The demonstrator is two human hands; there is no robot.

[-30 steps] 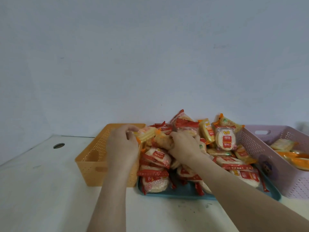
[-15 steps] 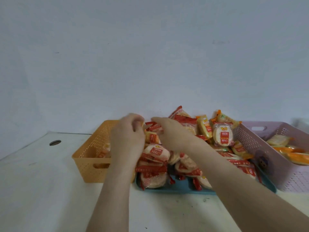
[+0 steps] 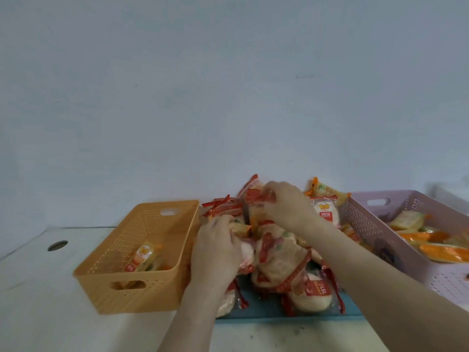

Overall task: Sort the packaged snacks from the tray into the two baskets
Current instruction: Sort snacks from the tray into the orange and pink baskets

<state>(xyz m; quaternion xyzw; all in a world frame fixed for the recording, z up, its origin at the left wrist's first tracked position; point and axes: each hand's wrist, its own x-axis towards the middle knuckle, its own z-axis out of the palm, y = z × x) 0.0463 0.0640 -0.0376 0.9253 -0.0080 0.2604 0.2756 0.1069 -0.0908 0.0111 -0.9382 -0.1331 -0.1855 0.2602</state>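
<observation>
A heap of packaged snacks (image 3: pixel 279 265) lies piled on the teal tray (image 3: pixel 266 310), which sits on the white table (image 3: pixel 50 316) between 2 baskets. The left hand (image 3: pixel 215 252) is over the heap's left side, its grip closed, fingers curled round an orange-edged packet (image 3: pixel 239 226) that touches the heap. The right hand (image 3: pixel 288 207) reaches to the top of the heap at the back, its grip also closed, fingertips pinching a red-edged packet (image 3: pixel 255 196); motion blur hides the finer detail of both holds. The orange basket (image 3: pixel 152 294) stands just left of the tray and holds 1 yellow packet (image 3: pixel 143 257) near its front wall. The purple basket (image 3: pixel 368 224) stands just right of the tray with several orange and yellow packets (image 3: pixel 436 246) in it. A round hole (image 3: pixel 57 245) shows in the table at the far left.
</observation>
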